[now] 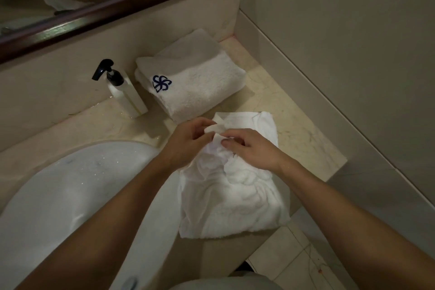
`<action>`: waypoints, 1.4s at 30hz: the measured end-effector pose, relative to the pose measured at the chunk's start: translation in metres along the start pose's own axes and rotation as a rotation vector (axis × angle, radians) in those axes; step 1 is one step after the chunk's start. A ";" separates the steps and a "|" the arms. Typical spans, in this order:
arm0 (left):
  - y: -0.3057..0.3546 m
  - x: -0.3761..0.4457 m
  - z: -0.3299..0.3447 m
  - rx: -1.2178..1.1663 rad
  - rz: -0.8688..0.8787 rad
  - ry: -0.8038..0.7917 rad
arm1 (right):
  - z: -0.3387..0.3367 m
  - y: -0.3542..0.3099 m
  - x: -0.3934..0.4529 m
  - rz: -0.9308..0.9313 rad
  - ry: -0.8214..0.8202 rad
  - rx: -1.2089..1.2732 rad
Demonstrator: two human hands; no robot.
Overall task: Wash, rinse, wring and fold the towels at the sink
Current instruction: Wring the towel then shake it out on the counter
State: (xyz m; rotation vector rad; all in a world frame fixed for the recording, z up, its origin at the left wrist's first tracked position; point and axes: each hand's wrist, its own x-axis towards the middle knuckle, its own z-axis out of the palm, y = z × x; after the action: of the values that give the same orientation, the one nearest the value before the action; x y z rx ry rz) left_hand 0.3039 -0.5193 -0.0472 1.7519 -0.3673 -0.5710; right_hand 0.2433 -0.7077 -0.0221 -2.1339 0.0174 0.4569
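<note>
A crumpled white towel (233,195) lies on the marble counter (301,134) to the right of the white sink (70,190), its near edge hanging over the counter's front. My left hand (188,141) pinches a bunched corner of that towel at its far end. My right hand (254,148) grips the same bunched part right beside it, thumb on the cloth. Behind them a folded white towel (195,82) with a dark blue flower emblem rests flat near the back wall.
A white pump bottle (124,92) with a black head stands left of the folded towel, water drops around its base. A dark-framed mirror (117,2) runs above the backsplash. A wall closes the counter on the right; tiled floor (294,263) lies below.
</note>
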 end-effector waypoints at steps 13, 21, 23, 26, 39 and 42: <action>0.009 0.007 -0.003 0.637 0.360 -0.010 | 0.003 -0.007 -0.005 0.150 -0.009 -0.034; 0.028 0.028 0.025 0.007 -0.114 0.513 | -0.034 0.094 -0.072 0.395 0.348 -0.099; 0.021 0.031 0.034 0.354 0.017 0.381 | -0.032 0.104 -0.078 0.418 0.509 -0.118; 0.029 0.046 0.056 0.699 0.128 -0.118 | -0.035 0.088 -0.071 0.242 0.493 -0.357; 0.011 0.047 0.035 0.907 0.067 -0.281 | -0.071 0.073 -0.030 0.236 0.170 0.262; 0.007 0.046 0.033 1.100 0.062 -0.233 | -0.066 0.066 -0.017 0.310 0.145 0.519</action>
State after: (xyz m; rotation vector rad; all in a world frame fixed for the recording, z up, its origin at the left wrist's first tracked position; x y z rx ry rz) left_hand 0.3240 -0.5720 -0.0544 2.7032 -1.0329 -0.5651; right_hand 0.2361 -0.8012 -0.0353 -1.6478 0.5017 0.4197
